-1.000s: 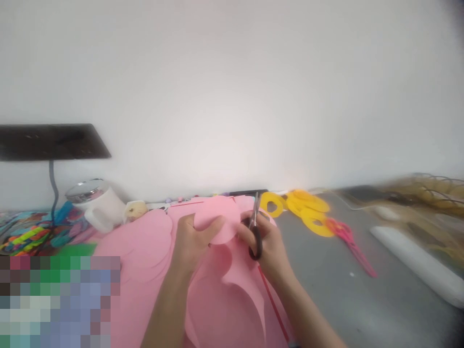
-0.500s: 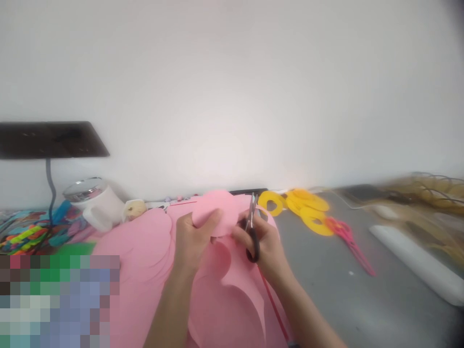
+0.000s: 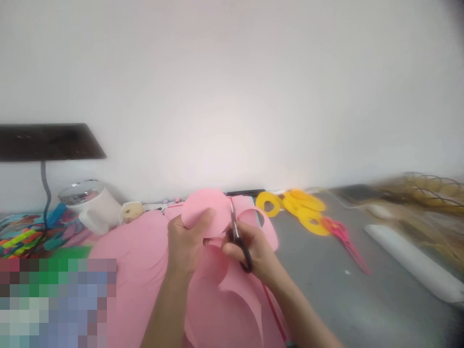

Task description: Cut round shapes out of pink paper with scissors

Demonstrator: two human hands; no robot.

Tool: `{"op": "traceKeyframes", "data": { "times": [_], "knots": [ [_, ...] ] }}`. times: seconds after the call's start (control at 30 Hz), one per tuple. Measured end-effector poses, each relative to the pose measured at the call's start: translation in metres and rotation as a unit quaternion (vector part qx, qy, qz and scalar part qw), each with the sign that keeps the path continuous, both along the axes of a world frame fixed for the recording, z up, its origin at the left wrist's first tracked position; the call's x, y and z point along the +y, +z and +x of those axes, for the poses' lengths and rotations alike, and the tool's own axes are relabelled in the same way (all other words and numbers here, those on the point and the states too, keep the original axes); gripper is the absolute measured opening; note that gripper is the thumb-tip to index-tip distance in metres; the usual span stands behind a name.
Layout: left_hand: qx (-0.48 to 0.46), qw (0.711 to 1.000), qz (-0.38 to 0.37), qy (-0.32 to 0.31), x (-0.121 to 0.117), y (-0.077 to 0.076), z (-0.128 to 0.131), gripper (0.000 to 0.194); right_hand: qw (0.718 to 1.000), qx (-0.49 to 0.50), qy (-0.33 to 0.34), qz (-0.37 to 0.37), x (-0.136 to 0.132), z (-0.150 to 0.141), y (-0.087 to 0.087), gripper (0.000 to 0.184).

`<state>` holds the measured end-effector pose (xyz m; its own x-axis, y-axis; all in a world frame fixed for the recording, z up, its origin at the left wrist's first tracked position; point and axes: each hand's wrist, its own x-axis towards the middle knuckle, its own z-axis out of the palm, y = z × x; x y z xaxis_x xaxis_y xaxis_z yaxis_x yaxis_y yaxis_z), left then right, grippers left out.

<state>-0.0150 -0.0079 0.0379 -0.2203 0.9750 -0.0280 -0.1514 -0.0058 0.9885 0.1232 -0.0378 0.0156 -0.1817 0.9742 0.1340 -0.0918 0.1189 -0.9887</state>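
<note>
My left hand point(image 3: 186, 241) pinches a rounded piece of pink paper point(image 3: 206, 200), its thumb lying across the front. In my right hand point(image 3: 250, 249) are black-handled scissors point(image 3: 234, 220), blades pointing up along the right edge of that piece. A curling pink paper strip point(image 3: 270, 229) with a rounded cut-out hangs just beyond the right hand. Below both hands lie larger sheets of pink paper point(image 3: 221, 314) with curved cut edges. More pink paper pieces point(image 3: 134, 241) are layered left of my left wrist.
Yellow paper rings point(image 3: 313, 223) and pink scissors point(image 3: 348, 244) lie on the grey table point(image 3: 326, 299) at right. A white bar-shaped object point(image 3: 413, 263) sits farther right. A white mug point(image 3: 97, 210) and colourful pieces point(image 3: 21, 232) are at left, below a dark panel point(image 3: 50, 141).
The scissors have tilted and shifted left against the paper's edge. A cut strip now curls out to the right of the blades. Both hands sit slightly farther left in view.
</note>
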Motion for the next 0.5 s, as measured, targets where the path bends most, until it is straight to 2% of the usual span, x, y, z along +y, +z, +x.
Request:
{"op": "traceKeyframes", "data": {
  "times": [0.5],
  "knots": [
    [0.058,0.998,0.013,-0.005,-0.0018,-0.0009,0.0013,0.033,1.000,0.009,-0.007,0.004,-0.0004,-0.0013,-0.0007,0.032]
  ]
}}
